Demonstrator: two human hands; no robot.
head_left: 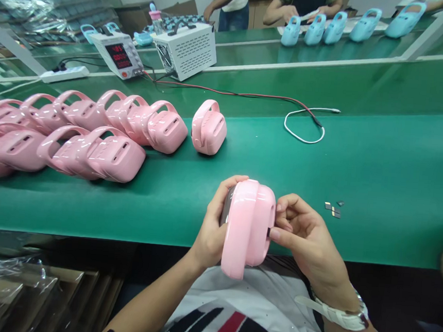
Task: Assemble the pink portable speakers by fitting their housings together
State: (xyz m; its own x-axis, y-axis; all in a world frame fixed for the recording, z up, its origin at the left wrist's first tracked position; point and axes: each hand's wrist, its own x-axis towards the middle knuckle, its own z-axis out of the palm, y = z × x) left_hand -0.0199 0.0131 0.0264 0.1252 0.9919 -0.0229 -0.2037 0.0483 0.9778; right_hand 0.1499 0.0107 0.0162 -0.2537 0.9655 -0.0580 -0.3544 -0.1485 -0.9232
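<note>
I hold a pink plastic handled device (248,226) over the near edge of the green belt (361,168). My left hand (213,222) grips its left side, where a dark face shows. My right hand (308,235) pinches its right edge with fingertips; a white watch sits on that wrist. One single pink device (208,127) lies alone on the belt beyond my hands. Several more pink devices (73,132) are packed in two rows at the left.
Small dark chips (333,209) lie on the belt to the right. A white cable (305,124) and red wire run to a white box (185,49) and a meter (118,54). Blue devices (334,26) and two people stand at the far side.
</note>
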